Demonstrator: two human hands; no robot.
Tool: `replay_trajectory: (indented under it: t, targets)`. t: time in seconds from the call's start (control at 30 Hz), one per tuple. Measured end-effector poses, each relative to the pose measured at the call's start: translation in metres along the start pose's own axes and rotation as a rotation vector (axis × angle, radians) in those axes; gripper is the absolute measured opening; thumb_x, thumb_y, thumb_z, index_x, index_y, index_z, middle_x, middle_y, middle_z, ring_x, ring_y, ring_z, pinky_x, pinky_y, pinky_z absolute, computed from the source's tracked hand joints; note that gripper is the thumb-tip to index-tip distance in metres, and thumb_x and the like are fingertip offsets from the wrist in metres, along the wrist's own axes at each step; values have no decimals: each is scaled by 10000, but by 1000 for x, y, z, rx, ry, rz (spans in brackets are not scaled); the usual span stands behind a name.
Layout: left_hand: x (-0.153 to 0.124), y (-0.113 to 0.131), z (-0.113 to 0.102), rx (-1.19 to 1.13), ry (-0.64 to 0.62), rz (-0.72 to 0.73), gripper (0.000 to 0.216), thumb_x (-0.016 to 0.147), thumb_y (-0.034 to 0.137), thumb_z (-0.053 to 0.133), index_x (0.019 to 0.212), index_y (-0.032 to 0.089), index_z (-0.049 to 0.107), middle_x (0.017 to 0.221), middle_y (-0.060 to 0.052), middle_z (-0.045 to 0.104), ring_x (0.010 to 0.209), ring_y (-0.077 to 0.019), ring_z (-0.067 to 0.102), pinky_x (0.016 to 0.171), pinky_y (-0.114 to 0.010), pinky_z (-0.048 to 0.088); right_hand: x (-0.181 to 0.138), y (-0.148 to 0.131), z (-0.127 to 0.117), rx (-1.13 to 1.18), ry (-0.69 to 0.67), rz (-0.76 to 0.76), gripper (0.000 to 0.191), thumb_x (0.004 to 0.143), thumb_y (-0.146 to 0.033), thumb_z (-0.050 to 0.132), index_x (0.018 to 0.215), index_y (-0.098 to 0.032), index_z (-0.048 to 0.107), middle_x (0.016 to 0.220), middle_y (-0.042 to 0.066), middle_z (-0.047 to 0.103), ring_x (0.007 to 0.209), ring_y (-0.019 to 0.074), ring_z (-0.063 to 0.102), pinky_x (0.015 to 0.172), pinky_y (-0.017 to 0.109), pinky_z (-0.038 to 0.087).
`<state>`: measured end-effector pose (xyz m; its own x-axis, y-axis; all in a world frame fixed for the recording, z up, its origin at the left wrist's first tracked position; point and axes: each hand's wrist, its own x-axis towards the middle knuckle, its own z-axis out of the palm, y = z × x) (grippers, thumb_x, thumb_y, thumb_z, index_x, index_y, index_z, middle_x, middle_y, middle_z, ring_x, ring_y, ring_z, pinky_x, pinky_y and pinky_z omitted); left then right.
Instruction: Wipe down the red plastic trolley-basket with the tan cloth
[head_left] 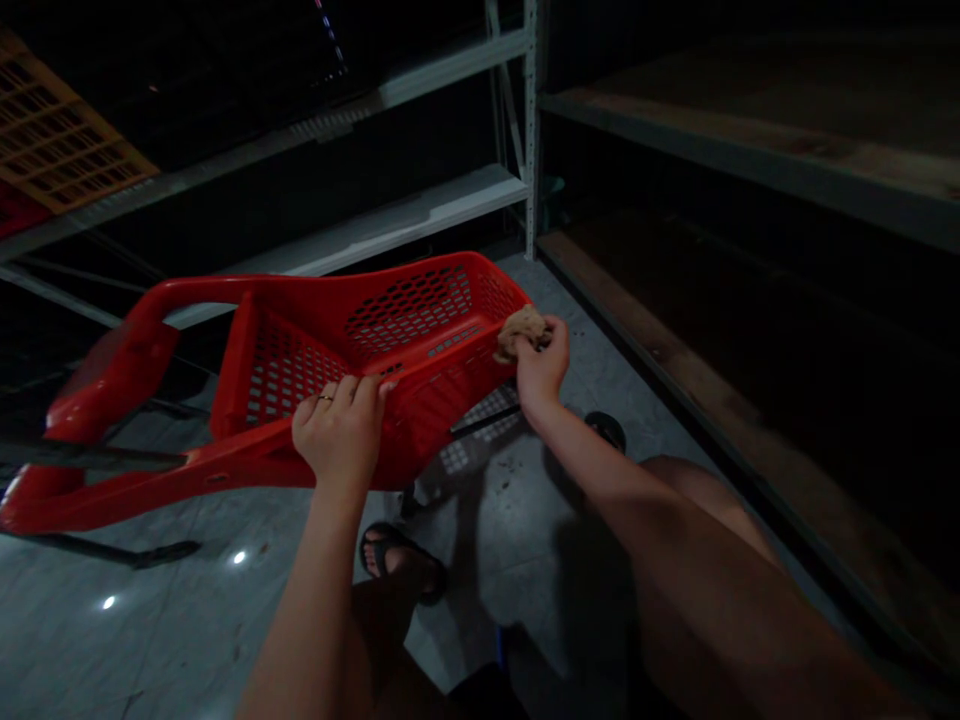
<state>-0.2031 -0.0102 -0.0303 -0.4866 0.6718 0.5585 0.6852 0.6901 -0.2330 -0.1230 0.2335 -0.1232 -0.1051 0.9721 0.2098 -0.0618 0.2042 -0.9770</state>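
A red plastic shopping cart point(420, 400) stands before me, its basket walls pierced with rows of slots. My left hand point(341, 425), with a ring on one finger, is closed over the near rim of the basket. At the basket's right end, my right hand point(544, 365) pinches a crumpled tan cloth point(523, 328) against the top edge. The cloth lies over the rim there, and part of it is hidden by my fingers. To the left is the cart's thick red handle end point(112, 370).
Metal shelving point(450, 205) runs behind the cart, with a yellow crate point(67, 130) at the upper left. Low wooden shelves point(675, 330) line the right side. My sandalled foot point(401, 562) stands on the grey tiled floor point(247, 620) below the cart.
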Motion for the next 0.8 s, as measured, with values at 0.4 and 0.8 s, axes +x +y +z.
replay_trajectory:
  t: [0.4,0.8]
  targets:
    - [-3,9,0,25,8,-48,430,1094,505,415,963,250,736,845,-83,704,817,-260,560,735,-400,253,-170,-6,18,214,-694,255,349,654,-139,639,945,-324,579,979,-8,709,963,273,690,944,479,575]
    - [-6,2,1,52,-7,-9,424,1099,491,408,1018,250,747,869,-86,724,830,-263,582,740,-404,262,-11,-8,16,385,40,567,297,782,-236,590,1069,-264,515,956,-18,677,792,141,681,697,269,586]
